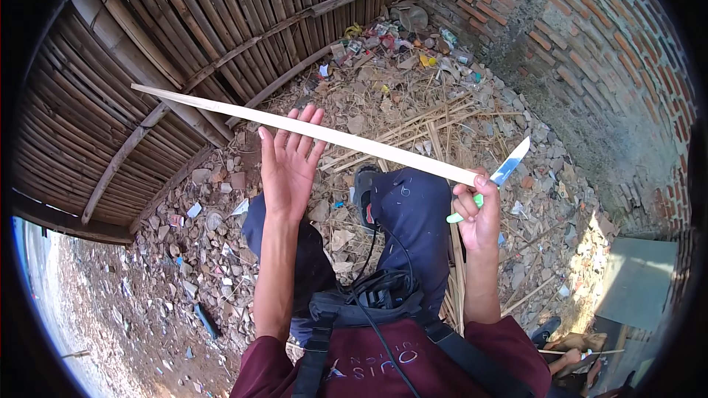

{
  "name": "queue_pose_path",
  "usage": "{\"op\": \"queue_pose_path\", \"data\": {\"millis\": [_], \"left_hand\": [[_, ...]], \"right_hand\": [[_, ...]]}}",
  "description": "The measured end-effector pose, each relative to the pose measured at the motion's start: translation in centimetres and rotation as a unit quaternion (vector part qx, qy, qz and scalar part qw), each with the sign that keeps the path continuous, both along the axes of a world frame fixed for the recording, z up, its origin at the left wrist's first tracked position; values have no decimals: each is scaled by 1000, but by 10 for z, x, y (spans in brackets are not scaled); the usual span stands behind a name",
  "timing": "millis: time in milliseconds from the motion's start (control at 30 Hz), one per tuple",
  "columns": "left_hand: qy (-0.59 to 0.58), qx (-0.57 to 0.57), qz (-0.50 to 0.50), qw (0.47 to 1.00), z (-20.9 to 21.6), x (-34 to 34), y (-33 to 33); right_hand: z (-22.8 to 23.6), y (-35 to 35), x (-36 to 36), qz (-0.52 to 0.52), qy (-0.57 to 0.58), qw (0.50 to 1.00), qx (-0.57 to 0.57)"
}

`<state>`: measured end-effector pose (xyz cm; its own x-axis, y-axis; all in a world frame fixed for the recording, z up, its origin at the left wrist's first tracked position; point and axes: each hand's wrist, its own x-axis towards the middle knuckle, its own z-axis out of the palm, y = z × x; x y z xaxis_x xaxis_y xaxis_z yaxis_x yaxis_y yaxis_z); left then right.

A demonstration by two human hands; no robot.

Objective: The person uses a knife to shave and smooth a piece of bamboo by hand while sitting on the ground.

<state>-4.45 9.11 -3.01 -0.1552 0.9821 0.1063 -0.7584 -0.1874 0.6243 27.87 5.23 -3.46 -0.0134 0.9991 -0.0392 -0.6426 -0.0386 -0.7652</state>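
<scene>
A long pale strip of split bamboo or wood (346, 141) runs across in front of me, its tapered tip at the far left. My left hand (291, 169) is palm up with the fingers stretched out, and the strip crosses over them. At the strip's other end, my right hand (479, 214) is closed, pinching that end between thumb and fingers. The same hand holds a knife (510, 162) with a light green handle, part of which shows under the fingers. Its blade points up and to the right, beyond the strip's end.
Several cut strips (413, 127) lie on the rubble past my knees. A bamboo-slat wall (221, 22) stands left, a brick wall (568, 51) right. Litter (391, 37) gathers in the far corner. At the lower right another person's hand (571, 355) holds a thin strip near a grey panel (640, 280).
</scene>
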Motion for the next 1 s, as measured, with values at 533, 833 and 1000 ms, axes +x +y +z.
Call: {"op": "queue_pose_path", "data": {"millis": [533,833,1000], "left_hand": [[92,119,218,964,26,-31,-111],[117,45,456,881,16,-130,-173],[155,32,479,864,12,-140,-190]], "right_hand": [[8,30,106,194,-482,855,0],[44,62,41,492,-639,562,184],[39,87,6,97,-887,328,309]]}}
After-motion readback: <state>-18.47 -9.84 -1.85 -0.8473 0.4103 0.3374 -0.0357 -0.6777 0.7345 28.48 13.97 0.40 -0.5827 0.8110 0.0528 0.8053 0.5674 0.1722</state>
